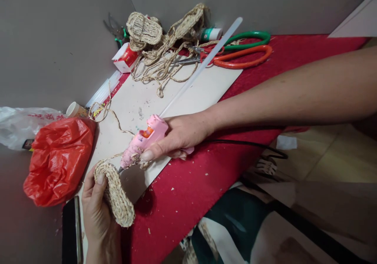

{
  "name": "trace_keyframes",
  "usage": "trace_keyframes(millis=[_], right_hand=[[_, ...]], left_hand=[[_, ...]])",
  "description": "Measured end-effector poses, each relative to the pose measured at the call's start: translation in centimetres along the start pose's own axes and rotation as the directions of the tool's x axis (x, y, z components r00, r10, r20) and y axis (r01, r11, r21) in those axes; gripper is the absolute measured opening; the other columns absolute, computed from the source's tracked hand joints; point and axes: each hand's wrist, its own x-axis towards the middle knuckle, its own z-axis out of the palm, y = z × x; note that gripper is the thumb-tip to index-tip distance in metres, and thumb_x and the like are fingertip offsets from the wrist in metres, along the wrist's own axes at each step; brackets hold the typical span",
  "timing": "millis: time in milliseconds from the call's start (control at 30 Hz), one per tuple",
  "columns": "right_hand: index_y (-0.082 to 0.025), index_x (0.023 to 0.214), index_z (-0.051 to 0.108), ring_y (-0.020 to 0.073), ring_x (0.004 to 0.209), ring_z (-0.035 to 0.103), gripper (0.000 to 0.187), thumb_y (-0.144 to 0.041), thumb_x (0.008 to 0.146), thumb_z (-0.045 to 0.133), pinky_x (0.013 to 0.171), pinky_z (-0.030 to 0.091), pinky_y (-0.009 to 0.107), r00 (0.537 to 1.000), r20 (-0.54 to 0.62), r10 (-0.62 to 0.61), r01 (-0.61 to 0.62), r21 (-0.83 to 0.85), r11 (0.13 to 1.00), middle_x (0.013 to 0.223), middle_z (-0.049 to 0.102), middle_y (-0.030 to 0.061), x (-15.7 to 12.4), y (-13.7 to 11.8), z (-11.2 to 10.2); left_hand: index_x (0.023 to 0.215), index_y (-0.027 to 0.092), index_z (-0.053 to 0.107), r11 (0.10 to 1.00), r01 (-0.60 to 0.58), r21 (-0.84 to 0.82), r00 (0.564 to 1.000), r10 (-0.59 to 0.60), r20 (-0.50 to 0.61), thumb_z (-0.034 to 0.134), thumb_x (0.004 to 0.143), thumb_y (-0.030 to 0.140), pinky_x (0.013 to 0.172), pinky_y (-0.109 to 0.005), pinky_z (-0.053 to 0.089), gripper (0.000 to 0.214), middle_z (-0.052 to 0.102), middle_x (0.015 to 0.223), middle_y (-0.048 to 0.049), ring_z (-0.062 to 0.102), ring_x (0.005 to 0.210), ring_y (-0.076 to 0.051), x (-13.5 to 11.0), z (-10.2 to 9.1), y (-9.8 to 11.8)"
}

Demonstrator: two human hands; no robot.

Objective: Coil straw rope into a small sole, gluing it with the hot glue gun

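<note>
My right hand grips a pink glue gun with a long clear glue stick in its back. The gun's nozzle touches the top end of a woven straw sole. My left hand holds that sole upright by its edge, thumb on the rim. A loose braid of straw rope trails from the sole across a pale board.
A red plastic bag lies left of the board on the red cloth. At the back are a pile of straw rope with another sole, orange and green scissors, a small box, and grey walls.
</note>
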Motion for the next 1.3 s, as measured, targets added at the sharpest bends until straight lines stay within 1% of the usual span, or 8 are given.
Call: trace_keyframes(millis=[233,400,533,733,833,900,1067,1300], right_hand=[[-0.012,0.089,0.06,0.0057,0.047,0.044,0.027,-0.035,0.091,0.046,0.049,0.036,0.017,0.978,0.117,-0.174,0.196,-0.217,0.956,0.05,0.045,-0.0058,-0.2,-0.1,0.1],[-0.013,0.072,0.055,0.0068,0.054,0.041,0.011,-0.021,0.079,0.059,0.053,0.029,0.022,0.956,0.183,-0.229,0.291,-0.684,0.669,0.065,0.056,-0.0009,-0.4,0.2,0.3],[-0.015,0.078,0.058,0.0112,0.057,0.045,0.011,-0.025,0.076,0.058,0.054,0.024,0.028,0.959,0.204,-0.197,0.267,-0.884,0.384,0.074,0.062,0.0035,0.4,1.0,0.9],[-0.014,0.09,0.06,0.016,0.069,0.054,0.035,-0.044,0.073,0.065,0.057,0.029,0.028,0.952,0.286,-0.106,0.304,-0.914,0.268,0.087,0.063,0.0068,0.9,-0.5,1.6],[-0.014,0.096,0.061,0.0166,0.078,0.056,0.032,-0.04,0.076,0.064,0.063,0.036,0.027,0.951,0.267,-0.154,0.304,-0.895,0.328,0.092,0.064,0.0069,0.8,-2.6,1.7],[-0.012,0.104,0.059,0.0147,0.083,0.057,0.029,-0.03,0.082,0.058,0.072,0.041,0.026,0.916,0.195,-0.35,0.339,-0.843,0.418,0.096,0.064,0.0069,1.2,-3.7,2.1],[-0.009,0.127,0.04,0.0142,0.097,0.055,0.047,-0.017,0.082,0.051,0.088,0.042,0.028,0.684,-0.041,-0.728,0.462,-0.749,0.476,0.109,0.059,0.0109,3.9,-3.7,3.7],[-0.009,0.118,0.044,0.0071,0.068,0.051,0.039,-0.008,0.08,0.044,0.07,0.044,0.019,0.704,-0.067,-0.707,0.509,-0.647,0.568,0.082,0.058,0.0015,5.4,-2.0,4.3]], left_hand=[[0.098,0.023,0.07,0.999,-0.037,-0.007,0.999,0.037,0.024,0.077,0.067,0.03,0.068,-0.018,0.051,0.032,0.067,0.091,0.0015,0.061,0.07,-0.008,0.4,-0.4,-0.4],[0.095,0.022,0.071,0.987,-0.161,0.028,0.986,0.162,-0.041,0.079,0.065,0.029,0.072,-0.022,0.052,0.031,0.069,0.091,0.0005,0.063,0.076,-0.011,0.6,-0.7,-0.3],[0.092,0.022,0.072,0.91,-0.393,0.133,0.911,0.405,-0.077,0.08,0.064,0.026,0.072,-0.02,0.051,0.03,0.07,0.087,0.0006,0.064,0.075,-0.01,0.0,-1.0,0.3],[0.097,0.023,0.072,0.762,-0.62,0.19,0.762,0.642,-0.089,0.079,0.065,0.018,0.073,-0.02,0.051,0.033,0.071,0.085,0.0019,0.064,0.074,-0.01,-1.1,-1.5,1.5],[0.098,0.021,0.071,0.701,-0.685,0.197,0.697,0.71,-0.099,0.078,0.066,0.017,0.072,-0.021,0.051,0.033,0.071,0.084,0.0009,0.064,0.071,-0.01,-1.5,-1.7,1.8],[0.098,0.021,0.071,0.67,-0.712,0.209,0.668,0.738,-0.09,0.078,0.066,0.016,0.073,-0.022,0.051,0.033,0.071,0.086,0.0001,0.064,0.072,-0.01,-1.6,-1.7,1.8],[0.098,0.021,0.071,0.637,-0.741,0.213,0.641,0.765,-0.057,0.077,0.066,0.016,0.077,-0.026,0.052,0.033,0.071,0.091,-0.0004,0.065,0.076,-0.012,-1.9,-1.7,1.8],[0.098,0.02,0.07,0.644,-0.733,0.217,0.645,0.76,-0.078,0.077,0.066,0.017,0.075,-0.025,0.051,0.033,0.071,0.088,0.0002,0.064,0.074,-0.011,-2.4,-0.7,2.0]])
